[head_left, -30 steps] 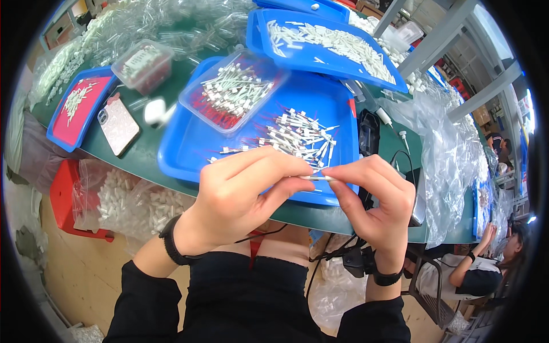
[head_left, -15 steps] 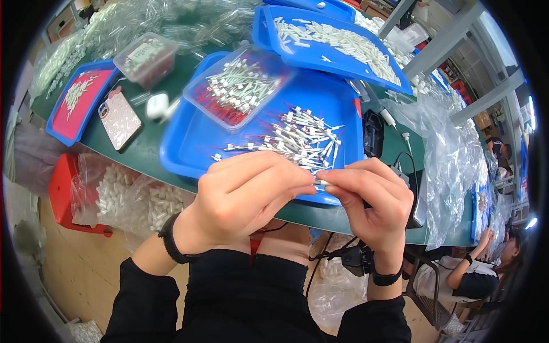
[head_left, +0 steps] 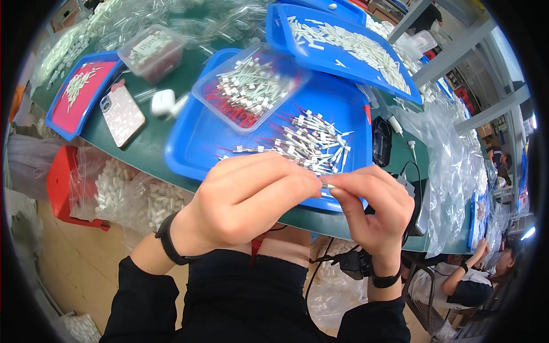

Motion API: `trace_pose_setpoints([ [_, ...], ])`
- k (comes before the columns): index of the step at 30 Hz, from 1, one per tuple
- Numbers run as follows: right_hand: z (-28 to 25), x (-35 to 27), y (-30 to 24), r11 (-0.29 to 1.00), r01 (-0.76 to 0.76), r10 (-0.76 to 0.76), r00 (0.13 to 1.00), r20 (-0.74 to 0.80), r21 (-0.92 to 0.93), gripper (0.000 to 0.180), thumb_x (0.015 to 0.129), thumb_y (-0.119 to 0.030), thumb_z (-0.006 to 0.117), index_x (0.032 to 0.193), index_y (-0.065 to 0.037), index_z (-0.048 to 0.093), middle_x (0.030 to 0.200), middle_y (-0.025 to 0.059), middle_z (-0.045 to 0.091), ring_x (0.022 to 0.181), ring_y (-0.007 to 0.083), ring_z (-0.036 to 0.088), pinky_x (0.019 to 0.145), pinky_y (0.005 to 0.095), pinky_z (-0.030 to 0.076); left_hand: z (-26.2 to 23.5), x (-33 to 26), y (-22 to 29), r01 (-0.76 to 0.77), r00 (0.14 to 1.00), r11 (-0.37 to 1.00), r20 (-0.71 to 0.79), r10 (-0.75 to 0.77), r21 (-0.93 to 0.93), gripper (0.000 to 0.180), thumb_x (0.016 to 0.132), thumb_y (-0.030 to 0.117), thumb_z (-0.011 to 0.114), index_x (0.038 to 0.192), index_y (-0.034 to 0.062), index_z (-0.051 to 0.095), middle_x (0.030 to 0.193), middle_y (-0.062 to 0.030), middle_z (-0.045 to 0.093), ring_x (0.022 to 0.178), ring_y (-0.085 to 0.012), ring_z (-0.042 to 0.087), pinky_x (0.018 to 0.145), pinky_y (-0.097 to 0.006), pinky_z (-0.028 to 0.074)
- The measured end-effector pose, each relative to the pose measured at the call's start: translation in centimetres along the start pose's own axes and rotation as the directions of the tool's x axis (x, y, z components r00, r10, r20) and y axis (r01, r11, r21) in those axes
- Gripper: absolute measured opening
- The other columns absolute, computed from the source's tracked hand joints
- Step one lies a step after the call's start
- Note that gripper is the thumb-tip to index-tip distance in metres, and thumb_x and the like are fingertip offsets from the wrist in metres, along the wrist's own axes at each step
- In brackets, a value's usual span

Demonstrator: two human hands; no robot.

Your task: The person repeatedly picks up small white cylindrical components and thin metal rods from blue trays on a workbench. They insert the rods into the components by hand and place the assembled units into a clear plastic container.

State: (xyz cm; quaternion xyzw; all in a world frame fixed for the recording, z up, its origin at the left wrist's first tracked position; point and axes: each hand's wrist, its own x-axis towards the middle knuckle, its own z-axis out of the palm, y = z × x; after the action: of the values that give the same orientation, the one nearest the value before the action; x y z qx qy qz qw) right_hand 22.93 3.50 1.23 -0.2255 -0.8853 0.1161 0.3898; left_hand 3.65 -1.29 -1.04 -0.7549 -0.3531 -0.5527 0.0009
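Observation:
My left hand (head_left: 251, 197) and my right hand (head_left: 374, 203) meet fingertip to fingertip over the near edge of a blue tray (head_left: 191, 163). Thumb and fingers of both are pinched at a small white stick-shaped piece (head_left: 327, 186); the left fingers cover most of its left end. Just beyond the hands lies a heap of white wired pieces (head_left: 317, 137) with small plugs and thin red wires. A clear plastic box (head_left: 249, 91) of similar pieces, red wires at its near side, rests in the same tray.
Another blue tray (head_left: 389, 80) of white tubes overlaps the far side. To the left are a phone (head_left: 123, 117), a white earbud case (head_left: 163, 102), a small clear tub (head_left: 151, 54) and a pink-lined tray (head_left: 66, 117). A co-worker (head_left: 457, 283) sits at far right.
The view has shifted slightly, so the trays appear a little farther right. My hands stay pinched together at the small piece, the fingertips slightly farther right in the picture.

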Motion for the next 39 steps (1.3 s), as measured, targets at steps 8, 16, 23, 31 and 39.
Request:
trace_pose_setpoints([
  [8,1.2,0.6,0.6,0.971,0.173,-0.174,0.985,0.007,-0.163,0.018,0.068,-0.001,0.074,0.084,-0.003,0.066,0.073,0.0035,0.066,0.055,0.0171,0.058,0.047,0.0268,0.044,-0.7,-0.6,-0.9,0.037,0.999,0.999,0.012,-0.037,0.0,0.016,0.07,-0.005,0.073,0.084,0.0006,0.066,0.074,-0.0091,0.069,0.065,-0.02,0.068,0.057,-0.027,0.052],
  [16,1.6,0.8,-0.2,0.999,0.032,-0.033,0.999,0.021,0.015,0.016,0.07,-0.001,0.072,0.084,-0.004,0.067,0.071,0.0034,0.065,0.055,0.0169,0.058,0.046,0.0264,0.043,-1.3,-0.7,-0.9,0.088,0.996,0.991,-0.004,-0.089,-0.096,0.017,0.069,-0.005,0.074,0.083,-0.0002,0.066,0.075,-0.0106,0.069,0.065,-0.0213,0.068,0.056,-0.027,0.051],
  [23,1.6,1.1,-0.5,0.977,0.153,-0.139,0.985,0.104,-0.146,0.025,0.068,-0.005,0.074,0.091,-0.004,0.066,0.074,0.0021,0.064,0.06,0.0174,0.059,0.052,0.0283,0.045,-1.7,-0.5,-0.5,0.046,0.999,0.997,0.018,-0.045,-0.06,0.018,0.064,-0.007,0.072,0.081,-0.0026,0.066,0.075,-0.0116,0.068,0.064,-0.0222,0.068,0.054,-0.027,0.052],
  [31,1.7,1.2,-0.2,0.964,0.159,-0.114,0.971,0.208,-0.213,0.037,0.071,-0.01,0.071,0.106,-0.002,0.064,0.069,-0.0008,0.058,0.058,0.0162,0.055,0.05,0.0299,0.043,-1.4,-0.5,-1.9,0.086,0.991,0.991,0.108,-0.075,-0.099,0.013,0.067,-0.006,0.07,0.078,-0.0022,0.066,0.073,-0.0104,0.067,0.063,-0.0221,0.067,0.054,-0.028,0.051],
  [39,2.1,2.7,2.7,0.931,-0.061,0.184,0.93,0.319,-0.359,0.053,0.078,-0.031,0.07,0.122,-0.009,0.052,0.073,0.0111,0.062,0.065,0.0267,0.062,0.06,0.0363,0.049,-0.2,2.1,-4.8,0.16,0.981,0.987,0.11,-0.158,-0.006,0.018,0.068,0.01,0.077,0.079,0.0015,0.065,0.08,-0.009,0.067,0.073,-0.0251,0.065,0.065,-0.034,0.05],
])
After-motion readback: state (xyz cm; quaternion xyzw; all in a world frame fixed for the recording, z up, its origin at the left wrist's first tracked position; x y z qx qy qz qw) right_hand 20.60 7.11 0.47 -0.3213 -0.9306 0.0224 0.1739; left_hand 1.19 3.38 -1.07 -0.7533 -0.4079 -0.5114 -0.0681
